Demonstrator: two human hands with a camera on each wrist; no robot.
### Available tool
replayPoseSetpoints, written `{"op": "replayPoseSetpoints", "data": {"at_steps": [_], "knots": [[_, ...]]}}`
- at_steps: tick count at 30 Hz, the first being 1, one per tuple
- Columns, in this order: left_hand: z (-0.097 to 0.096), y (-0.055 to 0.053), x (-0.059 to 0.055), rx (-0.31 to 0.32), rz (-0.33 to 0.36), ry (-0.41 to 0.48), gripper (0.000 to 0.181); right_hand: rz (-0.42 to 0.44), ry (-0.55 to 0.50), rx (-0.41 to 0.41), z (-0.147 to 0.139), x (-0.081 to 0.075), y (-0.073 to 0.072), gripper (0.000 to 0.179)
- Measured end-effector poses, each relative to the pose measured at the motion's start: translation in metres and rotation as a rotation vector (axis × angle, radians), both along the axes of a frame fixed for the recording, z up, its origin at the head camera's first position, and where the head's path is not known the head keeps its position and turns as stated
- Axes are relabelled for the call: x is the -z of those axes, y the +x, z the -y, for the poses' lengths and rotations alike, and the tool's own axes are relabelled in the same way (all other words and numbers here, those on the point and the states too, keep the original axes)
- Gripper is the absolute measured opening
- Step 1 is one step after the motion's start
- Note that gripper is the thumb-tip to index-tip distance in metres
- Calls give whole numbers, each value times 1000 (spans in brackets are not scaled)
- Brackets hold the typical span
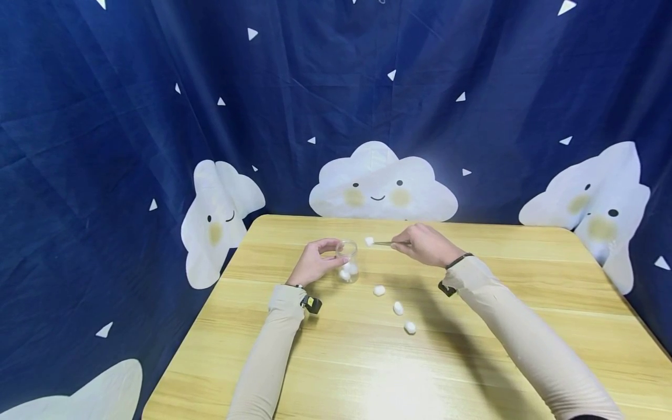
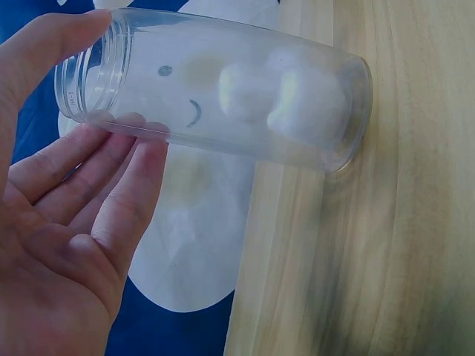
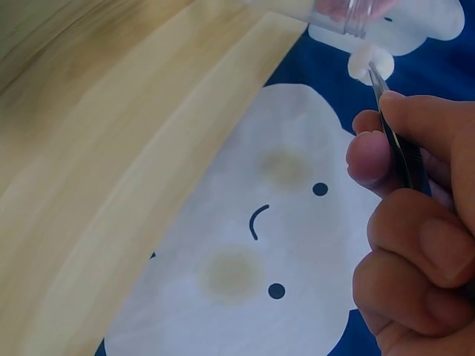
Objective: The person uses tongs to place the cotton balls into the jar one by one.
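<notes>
My left hand [image 1: 317,260] grips a clear plastic jar [image 2: 208,96] near its open mouth, thumb on one side and fingers on the other. A few white cotton balls [image 2: 312,104] lie at the jar's bottom. In my right hand [image 1: 426,245] is a pair of tweezers [image 3: 401,148], pinched between thumb and fingers. The tweezers' tips hold another white cotton ball [image 3: 371,65], just to the right of the jar's mouth in the head view and apart from it.
Three loose cotton balls, the nearest to the jar being one white ball [image 1: 379,290], lie in a slanting row on the wooden table [image 1: 252,350]. A dark blue curtain [image 1: 294,76] with clouds hangs behind the table's far edge.
</notes>
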State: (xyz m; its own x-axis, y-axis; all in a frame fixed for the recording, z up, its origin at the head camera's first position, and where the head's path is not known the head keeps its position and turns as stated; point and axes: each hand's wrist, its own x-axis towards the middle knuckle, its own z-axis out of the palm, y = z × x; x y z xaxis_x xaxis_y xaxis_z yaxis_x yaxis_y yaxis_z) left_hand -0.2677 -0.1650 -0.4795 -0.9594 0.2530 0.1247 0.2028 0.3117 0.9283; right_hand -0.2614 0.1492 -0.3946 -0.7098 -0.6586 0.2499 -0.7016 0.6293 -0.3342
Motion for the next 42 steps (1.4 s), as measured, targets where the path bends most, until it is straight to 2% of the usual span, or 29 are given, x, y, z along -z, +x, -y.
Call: {"op": "replayPoseSetpoints", "data": {"at_steps": [13, 26, 42], "knots": [[0, 1, -1, -1, 5, -14, 54, 9, 21, -2, 10, -4, -2, 21], [-1, 3, -3, -17, -3, -57, 57, -7, 16, -42, 18, -9, -1, 20], [-1, 2, -3, 4, 3, -11, 55, -5, 26, -51, 30, -9, -1, 17]]}}
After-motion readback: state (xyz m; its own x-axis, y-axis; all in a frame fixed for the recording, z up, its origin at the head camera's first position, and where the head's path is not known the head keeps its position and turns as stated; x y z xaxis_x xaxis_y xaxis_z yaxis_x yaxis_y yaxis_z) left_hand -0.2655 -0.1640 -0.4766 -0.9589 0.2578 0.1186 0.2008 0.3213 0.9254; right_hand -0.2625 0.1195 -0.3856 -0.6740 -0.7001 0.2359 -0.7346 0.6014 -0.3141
